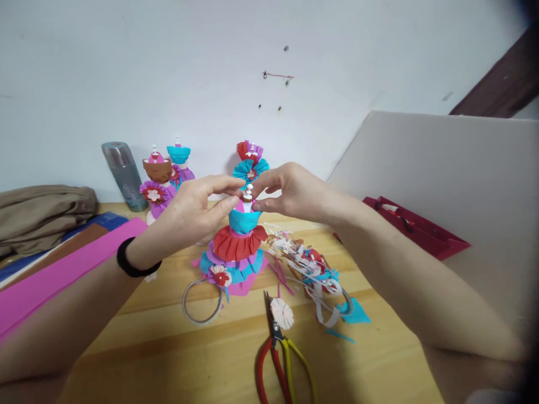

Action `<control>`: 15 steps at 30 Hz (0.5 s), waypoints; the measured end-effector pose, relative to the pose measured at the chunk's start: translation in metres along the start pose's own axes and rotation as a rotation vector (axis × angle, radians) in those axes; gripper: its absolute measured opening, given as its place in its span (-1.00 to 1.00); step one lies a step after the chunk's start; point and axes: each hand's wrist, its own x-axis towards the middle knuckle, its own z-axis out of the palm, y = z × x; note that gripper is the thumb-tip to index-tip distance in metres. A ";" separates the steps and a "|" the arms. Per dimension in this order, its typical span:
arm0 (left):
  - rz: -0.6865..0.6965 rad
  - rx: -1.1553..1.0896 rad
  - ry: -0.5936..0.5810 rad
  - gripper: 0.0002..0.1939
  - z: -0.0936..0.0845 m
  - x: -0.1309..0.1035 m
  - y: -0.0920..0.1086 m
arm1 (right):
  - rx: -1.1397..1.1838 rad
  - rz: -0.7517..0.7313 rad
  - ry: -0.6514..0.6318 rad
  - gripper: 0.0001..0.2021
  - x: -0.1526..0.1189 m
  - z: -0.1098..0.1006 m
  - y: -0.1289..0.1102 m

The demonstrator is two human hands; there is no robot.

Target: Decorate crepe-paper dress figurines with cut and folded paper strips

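A small dress form in tiered crepe paper stands upright on the wooden table, with a turquoise top, a red ruffle and turquoise, purple and pink layers below. A cream and red paper flower sits low on its skirt. My left hand is at the form's left shoulder, thumb and fingers apart, the fingertips beside its white neck knob. From the other side my right hand has its fingers curled and its thumb at the right edge of the top. What its fingertips pinch, if anything, is too small to make out.
Scissors and a pale paper rosette lie in front, near a tape ring. Paper scraps are heaped at right. Other dressed forms and a flask stand behind. Pink paper lies left; a red bag is right.
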 end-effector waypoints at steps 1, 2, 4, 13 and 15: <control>-0.010 -0.012 -0.005 -0.66 0.000 0.001 0.000 | -0.023 -0.017 -0.019 -0.95 0.002 -0.002 0.000; -0.016 -0.025 -0.009 -0.64 0.000 0.003 0.001 | -0.052 -0.031 -0.039 -0.95 0.004 -0.005 -0.001; -0.014 -0.048 -0.020 -0.62 0.001 0.006 0.001 | -0.114 -0.034 -0.081 -0.95 0.007 -0.008 -0.004; -0.026 -0.107 -0.047 -0.70 0.006 0.018 -0.001 | -0.254 0.037 -0.129 -0.92 0.010 -0.012 -0.018; -0.044 -0.111 -0.057 -0.69 0.006 0.020 0.000 | -0.295 0.034 -0.135 -0.91 0.010 -0.013 -0.022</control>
